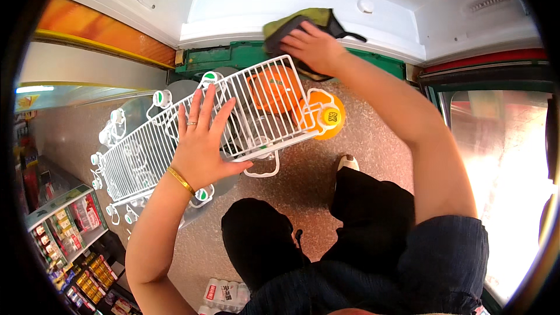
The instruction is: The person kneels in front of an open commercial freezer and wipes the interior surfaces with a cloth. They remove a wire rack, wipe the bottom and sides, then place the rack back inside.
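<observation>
My left hand (pixel 201 143) lies with fingers spread on a white wire rack (pixel 269 150), thumb stretched toward its near edge. The rack rests tilted across several large bottles with white handles and caps. My right hand (pixel 318 49) reaches forward past the rack's far end. Its fingers press on a green-and-grey cloth (pixel 281 35) with black edging and a strap, at the green ledge (pixel 216 58) of a white cabinet. The thumb is hidden, and the cloth looks gripped. Beneath the wires shows an orange object (pixel 277 90), its kind unclear.
A bottle of orange liquid (pixel 335 122) stands by the rack's right end. The white cabinet interior (pixel 303 9) opens ahead. Stocked shelves (pixel 73 224) stand at the left, and wrapped white cans (pixel 224 296) lie near my legs. A glass door (pixel 496 157) is at the right.
</observation>
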### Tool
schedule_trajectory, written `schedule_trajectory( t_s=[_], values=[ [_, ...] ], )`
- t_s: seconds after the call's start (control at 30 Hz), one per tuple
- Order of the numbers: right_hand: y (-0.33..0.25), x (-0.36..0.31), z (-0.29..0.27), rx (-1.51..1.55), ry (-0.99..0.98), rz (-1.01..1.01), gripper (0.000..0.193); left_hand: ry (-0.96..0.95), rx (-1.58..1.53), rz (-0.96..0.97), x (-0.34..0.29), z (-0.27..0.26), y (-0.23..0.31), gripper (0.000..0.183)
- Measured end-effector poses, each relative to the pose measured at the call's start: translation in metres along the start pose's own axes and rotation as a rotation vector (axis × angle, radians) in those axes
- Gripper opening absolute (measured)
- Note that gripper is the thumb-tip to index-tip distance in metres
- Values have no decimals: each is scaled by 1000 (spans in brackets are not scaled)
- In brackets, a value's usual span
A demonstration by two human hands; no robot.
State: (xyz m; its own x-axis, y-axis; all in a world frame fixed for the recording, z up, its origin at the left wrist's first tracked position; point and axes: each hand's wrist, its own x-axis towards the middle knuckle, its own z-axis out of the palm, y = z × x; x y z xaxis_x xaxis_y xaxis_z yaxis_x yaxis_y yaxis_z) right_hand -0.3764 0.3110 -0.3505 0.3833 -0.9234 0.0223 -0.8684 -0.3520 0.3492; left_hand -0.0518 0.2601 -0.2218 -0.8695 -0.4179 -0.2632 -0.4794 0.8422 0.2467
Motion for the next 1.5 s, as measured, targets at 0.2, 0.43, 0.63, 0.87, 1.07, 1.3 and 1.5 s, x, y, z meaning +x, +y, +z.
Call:
schedule_trajectory(
  t_s=[0.2,0.43,0.63,0.87,1.07,1.3,1.5],
  values=[
    [38,-151,-29,-13,-279,269,39,21,-1,19,4,1,3,109],
    [35,-216,-21,8,-295,620,29,31,-21,18,3,2,2,105],
    [8,-116,-13,150,131,669,35,1,16,13,7,2,7,108],
    [36,-118,-9,29,-198,833,55,-1,31,-8,5,3,10,109],
    [64,-197,8,-104,-473,1102,56,17,36,-1,8,2,14,109],
    [65,-178,-24,199,-493,1270,41,19,14,3,6,0,13,108],
    [6,-241,-101,697,-330,1233,20,38,-2,40,8,1,13,108]
  ],
)
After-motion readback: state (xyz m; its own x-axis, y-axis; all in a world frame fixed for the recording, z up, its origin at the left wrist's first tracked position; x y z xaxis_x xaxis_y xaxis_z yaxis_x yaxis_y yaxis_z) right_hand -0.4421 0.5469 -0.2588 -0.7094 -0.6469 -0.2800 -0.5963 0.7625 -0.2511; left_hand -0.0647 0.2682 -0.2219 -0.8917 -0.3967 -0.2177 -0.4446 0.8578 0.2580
